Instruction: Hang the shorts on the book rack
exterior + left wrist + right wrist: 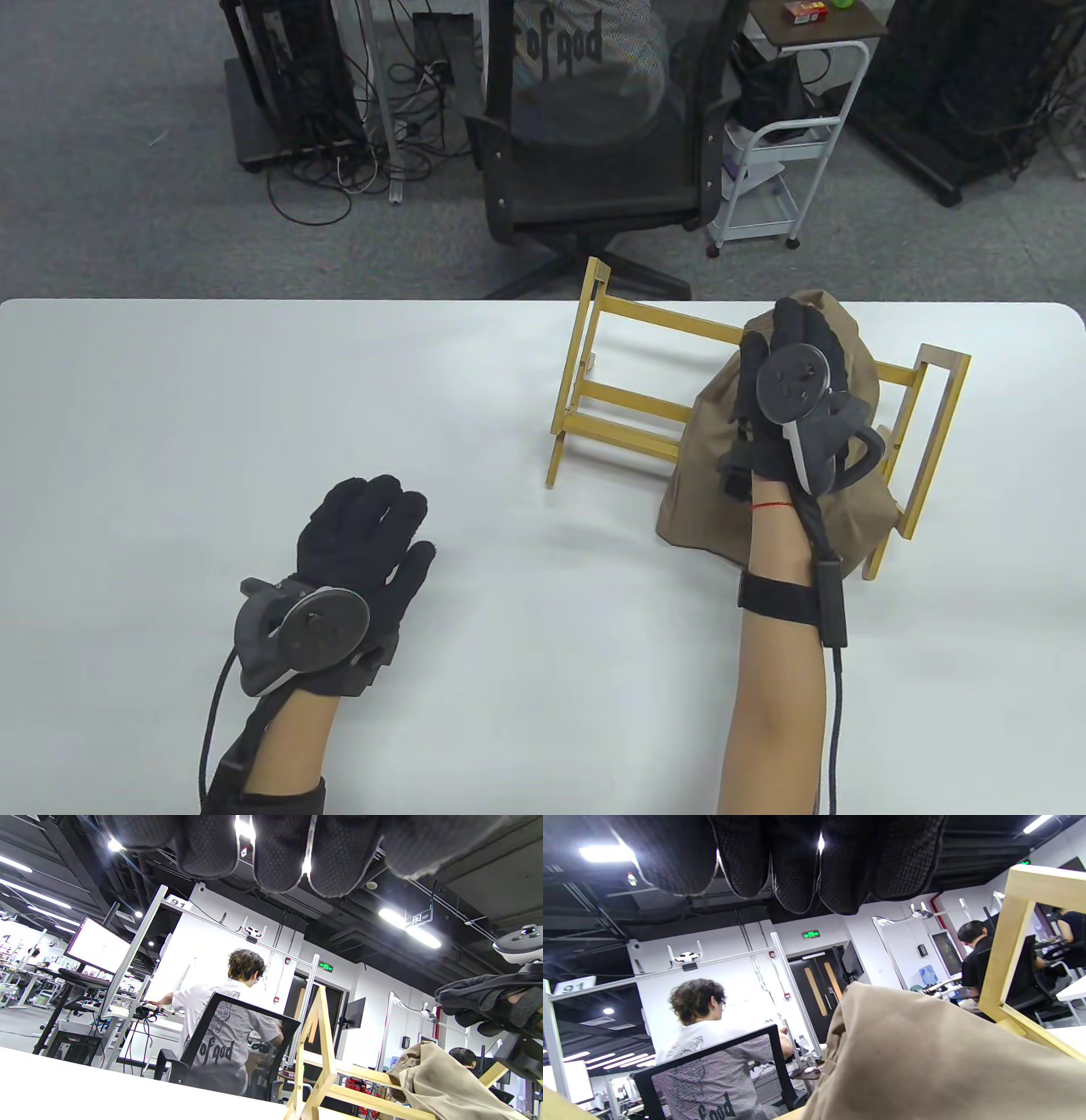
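Note:
The tan shorts [704,458] hang draped over the right half of the yellow wooden book rack [645,318], their lower edge lying on the white table [254,407]. My right hand [785,331] is over the top of the shorts with fingers extended and holds nothing. The left wrist view shows it [479,997] a little above the shorts [441,1082]. In the right wrist view the shorts [925,1060] fill the lower right below my straight fingers [797,857], with the rack's end frame [1014,938] at right. My left hand [382,518] lies open on the table, well left of the rack.
A black office chair [594,127] with a seated person stands just past the table's far edge, behind the rack. A white trolley [789,144] is to its right. The rack's left half [594,399] is bare of cloth.

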